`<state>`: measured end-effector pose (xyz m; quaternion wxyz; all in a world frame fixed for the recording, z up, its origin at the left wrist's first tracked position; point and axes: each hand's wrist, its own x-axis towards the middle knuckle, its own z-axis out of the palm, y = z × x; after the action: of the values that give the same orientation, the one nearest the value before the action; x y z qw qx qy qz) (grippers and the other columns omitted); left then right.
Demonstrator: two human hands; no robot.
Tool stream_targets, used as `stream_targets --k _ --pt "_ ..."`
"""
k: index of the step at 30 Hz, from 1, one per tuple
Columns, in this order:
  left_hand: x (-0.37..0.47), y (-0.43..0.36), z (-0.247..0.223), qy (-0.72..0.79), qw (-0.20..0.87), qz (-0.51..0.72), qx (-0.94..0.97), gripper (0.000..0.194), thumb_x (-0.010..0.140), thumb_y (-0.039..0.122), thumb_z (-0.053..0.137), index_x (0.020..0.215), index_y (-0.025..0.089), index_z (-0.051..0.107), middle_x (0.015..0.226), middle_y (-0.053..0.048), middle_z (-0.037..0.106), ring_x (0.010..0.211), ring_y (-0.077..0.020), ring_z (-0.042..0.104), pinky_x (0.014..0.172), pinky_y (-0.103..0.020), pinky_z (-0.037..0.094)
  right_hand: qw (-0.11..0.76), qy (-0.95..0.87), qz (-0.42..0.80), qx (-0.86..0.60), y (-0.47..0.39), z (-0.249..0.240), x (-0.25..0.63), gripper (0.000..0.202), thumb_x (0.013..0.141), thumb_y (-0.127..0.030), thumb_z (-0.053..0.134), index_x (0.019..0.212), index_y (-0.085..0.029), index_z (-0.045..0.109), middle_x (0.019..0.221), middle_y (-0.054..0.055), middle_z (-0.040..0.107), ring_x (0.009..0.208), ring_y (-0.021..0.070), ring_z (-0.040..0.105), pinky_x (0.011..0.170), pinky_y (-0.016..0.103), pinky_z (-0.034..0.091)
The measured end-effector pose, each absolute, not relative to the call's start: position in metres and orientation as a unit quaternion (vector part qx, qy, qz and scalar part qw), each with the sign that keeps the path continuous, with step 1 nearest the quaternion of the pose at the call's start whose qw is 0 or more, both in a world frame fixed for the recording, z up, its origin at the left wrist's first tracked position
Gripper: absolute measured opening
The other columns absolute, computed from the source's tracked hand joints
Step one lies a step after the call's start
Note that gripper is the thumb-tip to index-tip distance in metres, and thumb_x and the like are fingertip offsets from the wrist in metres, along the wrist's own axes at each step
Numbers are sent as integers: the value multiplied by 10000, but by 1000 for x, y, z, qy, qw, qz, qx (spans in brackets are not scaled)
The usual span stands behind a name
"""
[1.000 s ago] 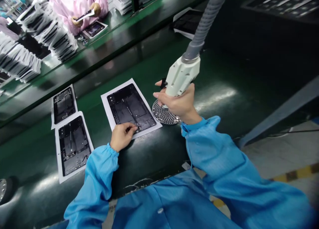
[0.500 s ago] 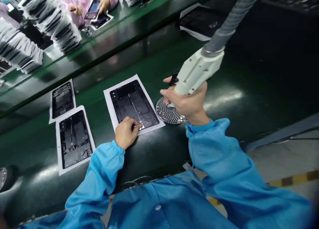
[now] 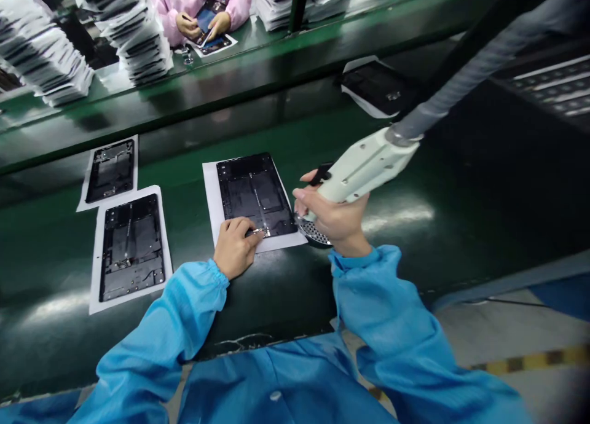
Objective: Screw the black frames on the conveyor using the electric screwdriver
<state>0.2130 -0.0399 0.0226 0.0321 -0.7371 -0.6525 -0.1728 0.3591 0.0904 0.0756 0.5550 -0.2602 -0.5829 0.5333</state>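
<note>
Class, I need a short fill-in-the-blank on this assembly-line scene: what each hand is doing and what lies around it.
1. The right hand holds a white tool joined to a grey ____.
2. The left hand rests on the near edge of a black frame that lies on a sheet of white ____.
3. Left of it on the green belt, ____ more frames lie on sheets.
4. A person across the belt wears a ____ coat.

Missing words: hose; paper; two; pink
</note>
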Motion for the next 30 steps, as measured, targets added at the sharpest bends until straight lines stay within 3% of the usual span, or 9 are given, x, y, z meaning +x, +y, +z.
stream_targets --k 5,23,30 --pt "212 -39 16 -656 20 -201 -727 233 924 256 518 1022 256 730 1217 -84 623 1249 -294 479 1048 -560 329 506 -596 568 -257 69 73 334 173 680 -195 705 809 -218 593 451 -82 548 367 113 520 434 290 466" --pt "213 -41 16 -654 -14 -200 -730 266 927 268 503 1069 250 727 1287 -106 595 1280 -313 474 1085 -605 312 444 -638 558 -292 47 50 325 199 692 -244 700 862 -182 616 590 -46 576 498 100 545 548 288 511" --pt "212 -41 15 -660 -13 -195 -725 257 922 258 507 1058 261 726 1280 -91 608 1279 -293 483 1095 -590 302 513 -616 532 -274 66 74 341 218 699 -208 699 903 -203 623 493 -76 562 414 104 533 484 281 491"
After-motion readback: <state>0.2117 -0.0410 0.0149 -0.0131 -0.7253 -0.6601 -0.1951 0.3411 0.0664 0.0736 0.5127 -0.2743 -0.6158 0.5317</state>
